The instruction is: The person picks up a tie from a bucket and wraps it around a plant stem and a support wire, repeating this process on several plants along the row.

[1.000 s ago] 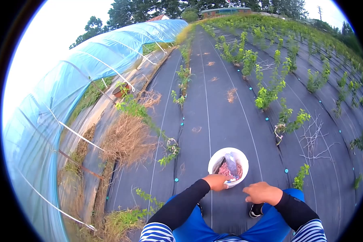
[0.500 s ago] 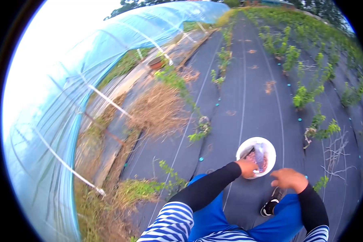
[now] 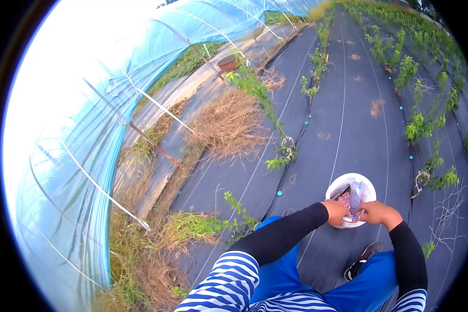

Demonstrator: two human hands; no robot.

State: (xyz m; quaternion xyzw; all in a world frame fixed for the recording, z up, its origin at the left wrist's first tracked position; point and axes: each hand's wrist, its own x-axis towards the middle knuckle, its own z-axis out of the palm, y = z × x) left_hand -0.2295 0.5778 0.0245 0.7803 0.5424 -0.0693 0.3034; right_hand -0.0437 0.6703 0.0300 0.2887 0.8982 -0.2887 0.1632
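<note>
A white bucket (image 3: 368, 182) stands on the dark ground cover in front of me. Small pinkish pieces (image 3: 344, 198) lie inside it. A clear plastic bottle (image 3: 355, 193) leans upright among them, beside something dark along the left inner wall. My left hand (image 3: 337, 212) reaches over the near left rim, its fingers bent together down into the bucket. From the right, my right hand (image 3: 378, 214) dips over the rim with curled fingers close to the bottle's lower end. What the fingers of both hands grip is hidden from view.
Dark ground cover (image 3: 317, 156) runs ahead between rows of green plants (image 3: 418, 127). To the left are dry straw (image 3: 229, 122), a brown tub (image 3: 226, 63) and a blue plastic-sheet tunnel (image 3: 96, 171) with poles. Bare twigs (image 3: 447, 218) lie at right. My shoe (image 3: 354, 269) is near the bucket.
My right hand has moved left from beside the bucket to over its rim, its fingers now curled inside. My left hand stays at the bucket. The view has shifted, moving the scene rightward.
</note>
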